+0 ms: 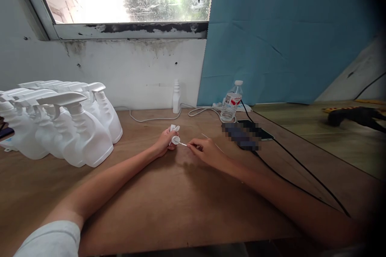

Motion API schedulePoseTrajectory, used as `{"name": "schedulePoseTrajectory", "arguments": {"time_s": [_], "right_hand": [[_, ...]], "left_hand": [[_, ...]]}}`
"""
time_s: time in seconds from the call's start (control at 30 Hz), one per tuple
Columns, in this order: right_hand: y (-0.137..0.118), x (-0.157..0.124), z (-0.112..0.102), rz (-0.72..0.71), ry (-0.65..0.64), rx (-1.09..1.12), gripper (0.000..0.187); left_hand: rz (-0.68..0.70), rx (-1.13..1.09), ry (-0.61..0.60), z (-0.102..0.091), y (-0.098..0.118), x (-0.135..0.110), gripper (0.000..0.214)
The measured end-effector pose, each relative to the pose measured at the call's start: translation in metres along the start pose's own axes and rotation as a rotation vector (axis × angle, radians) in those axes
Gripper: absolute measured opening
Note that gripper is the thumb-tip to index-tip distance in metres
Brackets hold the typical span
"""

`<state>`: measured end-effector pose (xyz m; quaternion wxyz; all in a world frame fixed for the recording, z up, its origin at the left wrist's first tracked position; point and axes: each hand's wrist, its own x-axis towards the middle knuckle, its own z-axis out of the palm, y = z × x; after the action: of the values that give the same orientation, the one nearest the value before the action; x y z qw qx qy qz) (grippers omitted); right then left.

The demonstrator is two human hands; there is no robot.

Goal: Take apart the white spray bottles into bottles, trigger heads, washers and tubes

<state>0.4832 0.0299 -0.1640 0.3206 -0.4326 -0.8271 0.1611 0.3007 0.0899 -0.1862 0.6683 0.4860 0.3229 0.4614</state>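
My left hand (163, 143) is closed around a small white trigger spray head (175, 140), its round collar turned to the right. Between the fingertips of my right hand (208, 150) is pinched a thin whitish tube (183, 144), whose far end meets the collar; how deep it sits inside I cannot tell. A thin pale line shows behind the right hand, and I cannot make out whether it belongs to the same tube. Both hands are just above the brown tabletop (144, 209).
White spray bottles (93, 136) with trigger heads crowd the left side. One white bottle (176, 98) stands against the wall. A clear water bottle (231, 102), white cable, phone (262, 131) and black cables lie to the right. A dark blurred object (356, 116) is beyond.
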Motion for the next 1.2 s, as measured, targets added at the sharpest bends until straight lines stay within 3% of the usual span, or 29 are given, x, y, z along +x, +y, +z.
{"name": "schedulePoseTrajectory", "arguments": {"time_s": [0.33, 0.57, 1.2], "right_hand": [[-0.003, 0.002, -0.007, 0.078, 0.030, -0.051, 0.021], [-0.001, 0.002, -0.007, 0.103, 0.037, -0.105, 0.023], [0.003, -0.002, -0.004, 0.048, 0.005, -0.147, 0.025]], "left_hand": [[0.075, 0.000, 0.073, -0.003, -0.009, 0.006, 0.037], [0.129, 0.013, 0.054, -0.002, -0.013, 0.006, 0.043], [0.140, 0.038, 0.042, -0.004, -0.016, 0.009, 0.043]]}}
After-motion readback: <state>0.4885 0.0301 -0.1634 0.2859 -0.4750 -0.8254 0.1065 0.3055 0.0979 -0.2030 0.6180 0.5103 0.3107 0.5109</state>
